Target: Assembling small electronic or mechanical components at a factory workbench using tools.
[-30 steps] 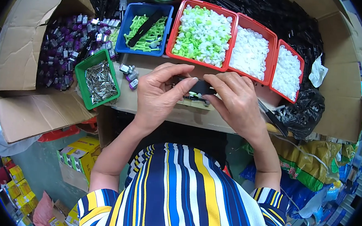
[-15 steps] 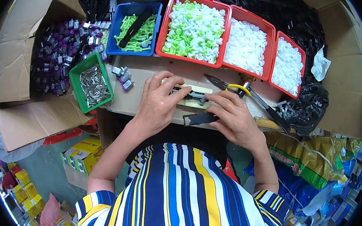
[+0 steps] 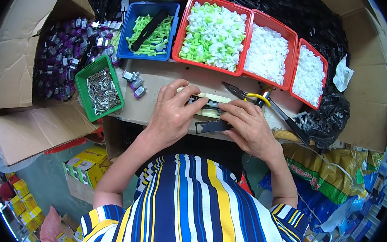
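Observation:
At the front of the bench, a cream-coloured block fixture [image 3: 218, 97] holds a small black and grey part [image 3: 211, 104]. My left hand [image 3: 172, 113] has its fingers bent over the fixture, thumb and forefinger pressed against the part's left end. From the other side, my right hand [image 3: 253, 128] puts its forefinger near the part's right end. Its lower fingers and thumb also grip a long black plastic casing [image 3: 210, 127], which points left below the fixture. The fingers hide much of the part.
Pliers [image 3: 237, 90] with yellow-and-black handles and a hammer [image 3: 289, 121] lie right. A green tray [image 3: 79, 84] of metal pins is left. Behind stand a blue tray [image 3: 123, 38] and red trays [image 3: 179, 38] of green and white plastic pieces. Purple-grey parts [image 3: 57, 58] fill a cardboard box [image 3: 16, 61].
The bench and trays sit slightly farther right in the picture. My left fingertips have shifted a little right over the small part; my right hand keeps its grip on the black casing.

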Demonstrator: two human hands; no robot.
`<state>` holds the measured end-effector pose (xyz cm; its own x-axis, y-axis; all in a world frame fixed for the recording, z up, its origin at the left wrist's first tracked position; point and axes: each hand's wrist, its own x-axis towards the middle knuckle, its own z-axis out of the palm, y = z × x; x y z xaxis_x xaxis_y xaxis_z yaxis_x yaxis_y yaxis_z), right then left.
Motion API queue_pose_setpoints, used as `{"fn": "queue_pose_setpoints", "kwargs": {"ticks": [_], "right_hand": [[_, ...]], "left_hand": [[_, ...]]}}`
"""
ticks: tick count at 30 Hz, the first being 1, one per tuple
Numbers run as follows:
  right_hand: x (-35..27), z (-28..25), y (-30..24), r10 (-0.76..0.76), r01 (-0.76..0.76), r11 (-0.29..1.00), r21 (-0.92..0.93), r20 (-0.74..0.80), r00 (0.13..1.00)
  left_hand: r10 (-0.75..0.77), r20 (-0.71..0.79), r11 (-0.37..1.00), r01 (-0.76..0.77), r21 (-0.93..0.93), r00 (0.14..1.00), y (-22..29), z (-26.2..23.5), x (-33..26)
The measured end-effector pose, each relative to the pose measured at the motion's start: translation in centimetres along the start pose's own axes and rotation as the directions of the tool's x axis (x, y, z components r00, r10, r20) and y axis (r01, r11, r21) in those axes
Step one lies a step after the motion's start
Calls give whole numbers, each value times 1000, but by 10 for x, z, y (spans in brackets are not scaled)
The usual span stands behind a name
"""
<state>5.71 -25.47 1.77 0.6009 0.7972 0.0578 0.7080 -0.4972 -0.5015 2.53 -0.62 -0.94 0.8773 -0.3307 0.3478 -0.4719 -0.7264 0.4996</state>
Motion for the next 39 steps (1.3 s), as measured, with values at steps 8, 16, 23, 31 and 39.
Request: {"fn": "queue_pose_setpoints", "kwargs": {"ticks": [8, 16, 23, 31, 39], "right_hand": [[12, -7, -3, 37, -25, 998, 66, -195, 980], [41, 10, -5, 2, -14, 999, -52, -210, 978], [53, 14, -8, -2, -5, 999, -43, -159, 987], [61, 16, -11, 28, -37, 995, -89, -101, 995], [56, 19, -7, 55, -58, 998, -24, -130, 990]], "left_hand": [[-85, -203, 996, 89, 11, 976, -13, -24, -7], [-167, -299, 983, 183, 29, 939, -17, -30, -20], [-166, -311, 983, 182, 20, 936, -17, -28, -21], [-166, -301, 985, 173, -1, 939, -21, -27, -25], [32, -210, 999, -26, 30, 977, -2, -2, -17]]}}
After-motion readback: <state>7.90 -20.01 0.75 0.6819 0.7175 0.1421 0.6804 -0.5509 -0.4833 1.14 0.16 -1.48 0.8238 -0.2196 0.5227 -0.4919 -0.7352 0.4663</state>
